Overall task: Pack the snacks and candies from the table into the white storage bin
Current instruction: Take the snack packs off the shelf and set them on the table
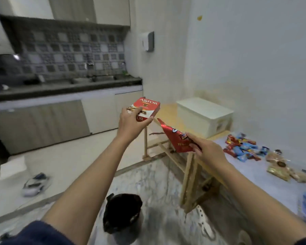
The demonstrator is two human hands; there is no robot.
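Observation:
My left hand grips a red and white Astor wafer box, held in the air left of the table's far end. My right hand pinches a red snack bag by its lower edge, over the table's left edge. The white storage bin stands at the table's far end with its lid on, just right of the box. A heap of small red and blue candy packets lies on the table to the right of my right hand. Clear bags of brown snacks lie beside them.
The wooden table has a pale top and trestle legs over a marble floor. A black bucket stands on the floor below my arms. A white power strip lies by the legs. A kitchen counter runs along the left wall.

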